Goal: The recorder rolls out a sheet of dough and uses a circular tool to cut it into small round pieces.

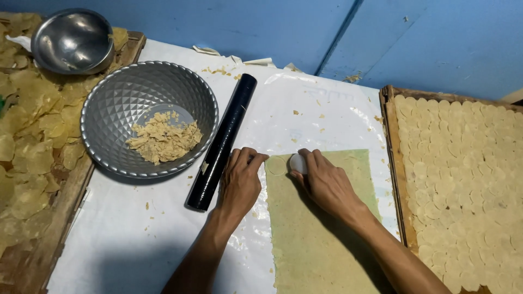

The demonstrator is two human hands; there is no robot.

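I see right hand (326, 182) curled over a white round cutter (298, 163), pressing on dough sheet (321, 228); left hand (240, 179) flat, empty, fingertips at its edge.

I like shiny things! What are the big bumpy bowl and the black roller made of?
The bumpy bowl looks like shiny embossed metal, possibly aluminium or silvery plastic. The black roller looks like glossy plastic or a wrapped tube; light glints along it.

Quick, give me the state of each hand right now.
Left hand: flat, palm down, holding nothing, fingertips at the left edge of the dough sheet.
Right hand: closed over a small white round cutter, pressing it on the dough sheet.
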